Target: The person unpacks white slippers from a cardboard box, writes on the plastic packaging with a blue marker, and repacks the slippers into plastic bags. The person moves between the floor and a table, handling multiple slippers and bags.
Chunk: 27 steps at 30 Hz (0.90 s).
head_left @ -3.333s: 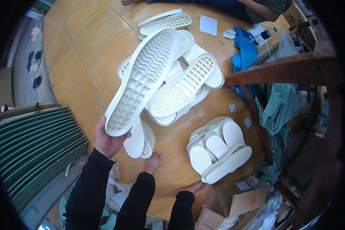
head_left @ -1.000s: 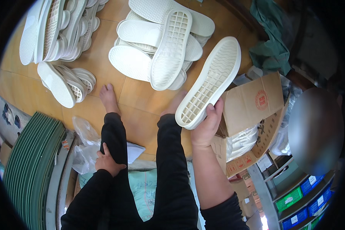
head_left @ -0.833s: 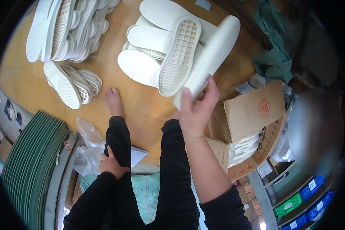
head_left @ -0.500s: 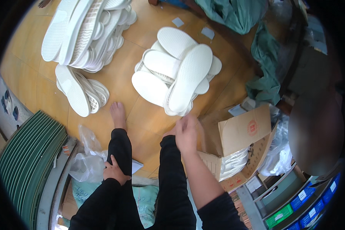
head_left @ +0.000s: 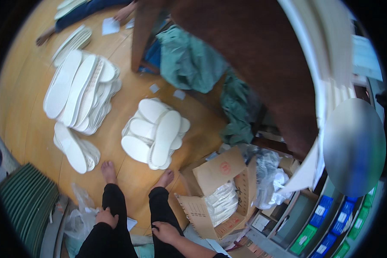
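My left hand (head_left: 107, 218) lies on my left leg near the knee, its fingers resting on the black trousers, with nothing in it. On my right knee rests my right hand (head_left: 166, 232), palm down and fingers loosely spread, holding nothing. On the floor beyond my feet sits a crisscross pile of white shoe soles (head_left: 165, 133). Farther left stands a taller stack of white soles (head_left: 79, 90). A small leaning group of soles (head_left: 71, 148) lies just before my left foot.
An open cardboard box (head_left: 219, 167) holding plastic-wrapped white things is at my right. Green cloth (head_left: 189, 58) hangs by a dark brown table (head_left: 245, 38). Green stacked trays (head_left: 28, 206) stand left, blue and green bins (head_left: 322, 210) right. Another person's leg (head_left: 86, 13) shows at far left.
My right hand has come back from near the crisscross pile onto my right knee. The view has turned right and upward, bringing in the brown table and another person's leg and hand.
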### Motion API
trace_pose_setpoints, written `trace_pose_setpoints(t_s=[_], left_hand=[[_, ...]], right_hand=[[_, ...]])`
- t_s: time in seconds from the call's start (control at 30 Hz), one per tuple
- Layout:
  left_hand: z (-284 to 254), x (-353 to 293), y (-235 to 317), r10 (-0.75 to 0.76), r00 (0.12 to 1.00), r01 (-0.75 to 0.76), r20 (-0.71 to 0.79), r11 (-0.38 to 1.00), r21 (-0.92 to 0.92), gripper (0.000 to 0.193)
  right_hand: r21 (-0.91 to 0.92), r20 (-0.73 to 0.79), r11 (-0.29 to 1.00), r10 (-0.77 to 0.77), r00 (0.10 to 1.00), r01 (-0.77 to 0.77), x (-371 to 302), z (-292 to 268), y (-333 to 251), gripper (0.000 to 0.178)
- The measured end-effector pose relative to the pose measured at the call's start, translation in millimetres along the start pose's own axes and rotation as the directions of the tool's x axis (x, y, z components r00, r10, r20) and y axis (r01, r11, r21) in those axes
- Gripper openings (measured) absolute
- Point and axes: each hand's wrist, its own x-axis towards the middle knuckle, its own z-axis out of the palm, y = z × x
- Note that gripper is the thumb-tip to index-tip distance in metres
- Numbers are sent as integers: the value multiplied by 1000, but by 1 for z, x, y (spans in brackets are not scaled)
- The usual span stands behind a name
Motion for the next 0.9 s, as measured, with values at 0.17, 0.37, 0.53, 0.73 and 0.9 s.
trace_pose_setpoints(t_s=[0.17,0.37,0.53,0.73,0.9], left_hand=[[-12,-32,2,346,929,-350,-132,937,-2,43],[-32,-52,6,423,904,-425,-63,905,-21,42],[-50,-61,39,389,921,-388,-38,921,15,37],[-113,-181,210,906,181,-935,-383,279,218,33],[-193,-317,414,862,-343,-833,-374,-96,544,47]], right_hand=[[252,-110,962,-83,990,108,-17,-5,-44,33],[384,-139,922,9,990,46,-27,2,-19,32],[607,-371,790,182,911,89,-55,-23,14,28],[668,-656,222,627,420,710,-131,-190,70,16],[199,-781,-90,587,214,976,-180,-349,118,37]])
